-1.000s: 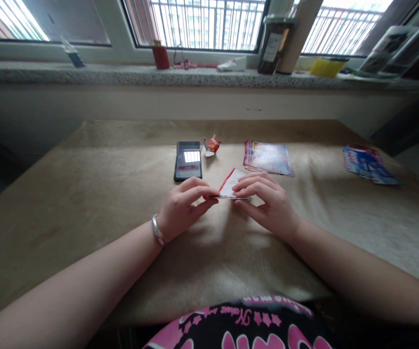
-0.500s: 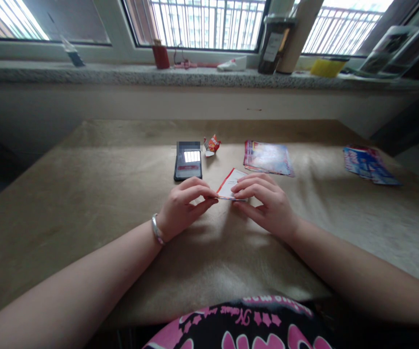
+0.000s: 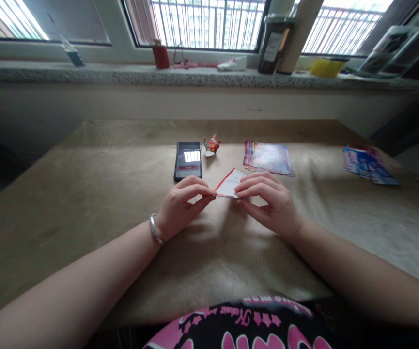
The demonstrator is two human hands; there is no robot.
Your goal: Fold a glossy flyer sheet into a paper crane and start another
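Observation:
A folded piece of paper (image 3: 228, 185), white with red edging and small print, lies between my hands near the middle of the table. My left hand (image 3: 187, 201) pinches its near left corner between thumb and fingers; a silver bangle is on that wrist. From the other side my right hand (image 3: 269, 201) grips the paper's right part, fingers on top and thumb at the near edge. The fingers hide that end of the paper. Just beyond my left hand lies a phone (image 3: 188, 167) with its screen lit. Right of the phone stands a small folded red-and-white paper piece (image 3: 212, 145).
A stack of colourful printed sheets (image 3: 269, 157) lies beyond my right hand. More blue printed packets (image 3: 369, 165) are fanned out at the table's far right. Behind the table (image 3: 85, 194), a granite windowsill (image 3: 115, 75) holds a red container (image 3: 161, 55), a dark jar (image 3: 273, 46) and a yellow item.
My right hand has shifted slightly right along the paper, showing a bit more of its white face. My left hand has moved very slightly left, still pinching the corner.

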